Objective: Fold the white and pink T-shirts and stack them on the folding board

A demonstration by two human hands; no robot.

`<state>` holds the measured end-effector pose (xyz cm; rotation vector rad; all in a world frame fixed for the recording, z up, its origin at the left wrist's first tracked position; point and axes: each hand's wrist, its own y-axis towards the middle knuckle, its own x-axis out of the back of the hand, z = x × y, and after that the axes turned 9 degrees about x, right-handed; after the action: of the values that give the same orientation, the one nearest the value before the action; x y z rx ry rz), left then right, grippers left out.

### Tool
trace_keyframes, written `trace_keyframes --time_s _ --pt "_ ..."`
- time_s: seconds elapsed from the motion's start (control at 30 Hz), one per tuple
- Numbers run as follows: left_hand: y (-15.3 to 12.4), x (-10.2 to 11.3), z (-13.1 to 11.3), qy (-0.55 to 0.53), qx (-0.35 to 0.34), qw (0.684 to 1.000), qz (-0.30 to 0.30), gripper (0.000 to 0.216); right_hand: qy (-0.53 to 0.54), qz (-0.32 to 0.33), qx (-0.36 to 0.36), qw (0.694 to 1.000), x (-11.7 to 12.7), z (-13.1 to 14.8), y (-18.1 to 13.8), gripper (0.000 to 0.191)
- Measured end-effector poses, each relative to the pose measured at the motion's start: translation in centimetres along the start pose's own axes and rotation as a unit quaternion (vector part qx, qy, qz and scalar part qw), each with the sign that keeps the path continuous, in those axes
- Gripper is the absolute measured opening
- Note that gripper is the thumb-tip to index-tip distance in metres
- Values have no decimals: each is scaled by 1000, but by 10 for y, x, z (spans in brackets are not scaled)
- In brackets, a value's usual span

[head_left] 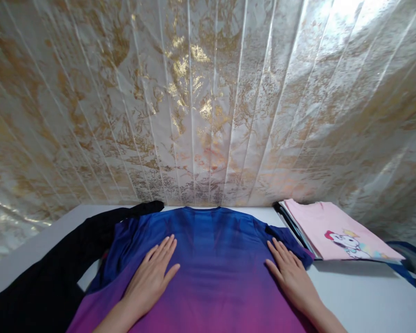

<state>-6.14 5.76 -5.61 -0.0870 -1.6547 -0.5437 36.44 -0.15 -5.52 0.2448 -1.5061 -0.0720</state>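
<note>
A blue-to-purple shirt point(211, 259) lies spread flat on the white table point(367, 291), its neck toward the wall. My left hand point(152, 275) lies flat on its left side, fingers stretched out and together. On the shirt's right side, near the sleeve, my right hand point(291, 273) rests flat in the same way. Neither hand holds anything.
A black garment point(55, 268) lies bunched at the left of the shirt. A stack of folded clothes with a pink cartoon shirt point(333, 231) on top sits at the right by the wall. A wall covered in wrinkled gold-and-white sheet point(208, 101) rises behind the table.
</note>
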Motion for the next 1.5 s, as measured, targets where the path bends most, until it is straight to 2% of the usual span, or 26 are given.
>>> trace_keyframes --time_s 0.1,0.33,0.47,0.53,0.63,0.77,0.83,0.93,1.07,1.23,1.37,1.5 --pt "8 0 4 -4 7 1000 -2 61 -19 5 0 1000 -1 -13 3 63" --pt "31 11 1 -30 34 998 52 59 -38 22 -14 999 -4 -8 17 61" --pt "43 23 -3 -30 43 997 60 55 -40 26 -15 999 -4 -14 23 62" --pt "36 29 -6 -28 46 997 60 53 -39 22 -13 999 -4 -15 21 62" --pt "0 33 -8 -25 50 996 64 53 -49 -3 -19 999 -4 -8 13 66" --pt "-62 29 2 -6 82 995 48 58 -35 -59 61 996 -9 24 -4 69" --pt "-77 28 8 11 108 994 26 61 -17 -62 89 994 -13 40 -14 69" --pt "-74 30 13 23 124 992 6 62 -22 -59 65 996 -19 43 -30 73" --pt "-45 37 15 14 123 992 9 62 -44 -70 38 996 -22 17 -44 75" --pt "-22 38 15 1 101 995 8 56 -57 -48 22 997 -14 4 -40 73" --pt "-42 37 6 13 121 993 -7 58 -63 -49 32 996 -11 9 -40 73" --pt "-80 41 3 25 133 991 2 63 -29 -67 104 992 -15 10 -59 74"
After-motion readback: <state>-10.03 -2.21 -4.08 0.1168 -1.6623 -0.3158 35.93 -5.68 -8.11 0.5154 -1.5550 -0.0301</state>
